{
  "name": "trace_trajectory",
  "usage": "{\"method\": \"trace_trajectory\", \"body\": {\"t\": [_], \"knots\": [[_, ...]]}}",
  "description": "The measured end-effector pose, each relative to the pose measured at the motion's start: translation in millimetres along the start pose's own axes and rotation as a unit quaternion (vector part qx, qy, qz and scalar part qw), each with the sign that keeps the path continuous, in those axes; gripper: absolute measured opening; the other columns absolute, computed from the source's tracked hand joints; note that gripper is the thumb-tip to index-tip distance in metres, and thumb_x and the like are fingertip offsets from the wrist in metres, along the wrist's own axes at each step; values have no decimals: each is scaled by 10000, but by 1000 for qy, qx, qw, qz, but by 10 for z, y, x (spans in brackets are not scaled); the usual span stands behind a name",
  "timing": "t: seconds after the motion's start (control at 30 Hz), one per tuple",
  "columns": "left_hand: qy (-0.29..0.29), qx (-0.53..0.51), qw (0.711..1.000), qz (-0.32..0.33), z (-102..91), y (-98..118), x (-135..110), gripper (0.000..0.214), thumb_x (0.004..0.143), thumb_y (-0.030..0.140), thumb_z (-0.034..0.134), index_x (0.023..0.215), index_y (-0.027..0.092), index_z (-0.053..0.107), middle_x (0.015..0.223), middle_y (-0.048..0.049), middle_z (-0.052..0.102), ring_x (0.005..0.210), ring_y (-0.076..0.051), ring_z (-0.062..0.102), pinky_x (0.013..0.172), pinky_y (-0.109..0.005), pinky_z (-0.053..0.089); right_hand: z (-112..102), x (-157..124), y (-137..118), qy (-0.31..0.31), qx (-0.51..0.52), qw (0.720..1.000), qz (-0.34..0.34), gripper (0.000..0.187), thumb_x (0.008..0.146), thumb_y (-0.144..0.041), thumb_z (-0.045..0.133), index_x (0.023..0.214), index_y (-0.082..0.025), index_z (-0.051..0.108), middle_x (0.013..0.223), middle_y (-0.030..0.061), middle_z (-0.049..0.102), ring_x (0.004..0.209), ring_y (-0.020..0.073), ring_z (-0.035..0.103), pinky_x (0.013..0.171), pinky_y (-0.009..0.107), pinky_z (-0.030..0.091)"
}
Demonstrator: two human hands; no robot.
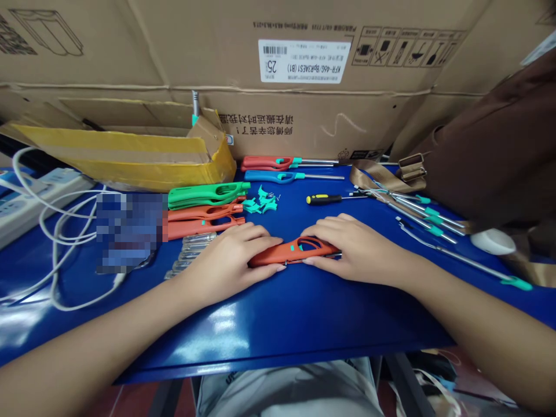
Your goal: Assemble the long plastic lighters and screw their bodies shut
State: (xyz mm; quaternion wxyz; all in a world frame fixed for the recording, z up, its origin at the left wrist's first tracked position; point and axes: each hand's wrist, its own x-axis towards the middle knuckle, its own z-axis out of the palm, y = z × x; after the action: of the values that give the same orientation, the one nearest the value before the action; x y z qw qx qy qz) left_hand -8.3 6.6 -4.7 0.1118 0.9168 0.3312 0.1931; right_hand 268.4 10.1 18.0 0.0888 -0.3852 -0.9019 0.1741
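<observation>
An orange lighter casing (282,252) with an oval trigger opening lies level between my hands, just above or on the blue table. My left hand (237,255) pinches its left end between thumb and fingers. Around its right end my right hand (351,246) is closed, covering the tip. A sliver of metal shows under the casing by my right fingers. Behind it lie small teal triggers (263,202) and a black-and-yellow screwdriver (324,199). To the left are green casings (200,196), orange casings (195,227) and several clear fuel tanks (191,252).
Red lighters (269,163) and a blue lighter (264,177) lie along the back. Several metal lighter tubes (430,214) with wires lie at right by a brown bag (490,150). At left are a yellow-taped carton (130,156), white cables (54,255) and a power strip (39,202).
</observation>
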Motion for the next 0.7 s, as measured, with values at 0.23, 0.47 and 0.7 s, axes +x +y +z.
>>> {"method": "trace_trajectory", "body": {"t": [0.23,0.47,0.7], "knots": [[-27,23,999,-12,-71,54,-19,321,974,368,661,1224,172,703,1098,-71,705,991,-235,669,842,-365,546,-1,6,8,-12,-41,999,-14,267,947,-394,697,1130,-204,654,1071,70,703,965,252,628,832,377,379],[-24,16,999,-33,-73,78,-28,273,994,351,614,1177,175,712,1061,-70,693,952,-221,667,808,-341,550,40,19,16,0,-52,998,-32,349,977,-467,655,1202,-200,645,1140,76,674,1019,254,627,852,384,385],[-34,45,998,-37,-80,83,-27,271,995,378,622,1161,188,720,1057,-60,695,953,-226,664,775,-335,540,51,27,9,-1,-31,999,-28,285,984,-391,650,1197,-202,656,1150,73,668,1026,243,630,866,389,402]]}}
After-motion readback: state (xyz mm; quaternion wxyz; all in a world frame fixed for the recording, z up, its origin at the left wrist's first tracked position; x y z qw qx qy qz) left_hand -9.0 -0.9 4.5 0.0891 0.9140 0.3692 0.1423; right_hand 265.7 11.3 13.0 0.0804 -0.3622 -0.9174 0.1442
